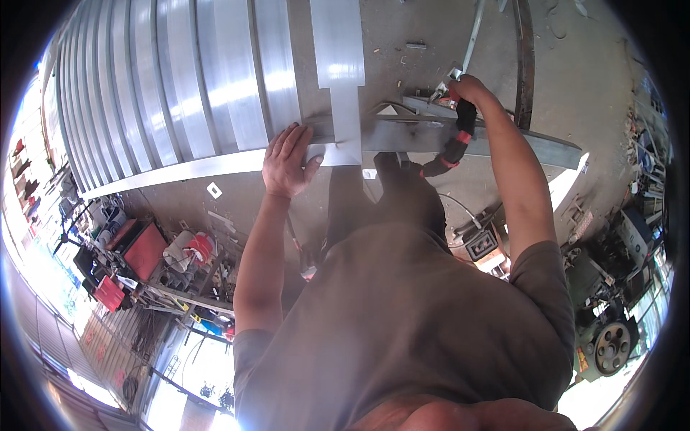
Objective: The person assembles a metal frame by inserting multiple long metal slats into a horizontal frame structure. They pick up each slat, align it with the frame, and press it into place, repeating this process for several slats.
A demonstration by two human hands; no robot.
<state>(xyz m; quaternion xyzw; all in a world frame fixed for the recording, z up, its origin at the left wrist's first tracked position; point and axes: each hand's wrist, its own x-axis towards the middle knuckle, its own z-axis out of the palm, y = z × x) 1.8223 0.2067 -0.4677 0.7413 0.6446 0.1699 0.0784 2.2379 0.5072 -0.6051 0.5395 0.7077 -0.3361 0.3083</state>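
Observation:
My left hand [287,159] lies with fingers stretched out over the near edge of a ribbed silvery metal panel [223,72], beside a flat metal strip [338,54] that runs away from me. At the right, my right hand [471,87] is closed round a red-handled tool with a thick black cable [454,149] banded in red. The tool's front end is partly hidden, so its exact kind does not show. Under that arm, a long grey metal beam [489,144] stretches to the right. A small bright metal fitting [440,91] sits just left of the right hand.
A dark metal bar [524,65] and a pale rod [473,36] extend away at the far right. Near my right side stands a boxy machine [481,244] with a cable. A red box [144,250] and cluttered shelving are at left; machinery with a wheel [612,348] is at lower right.

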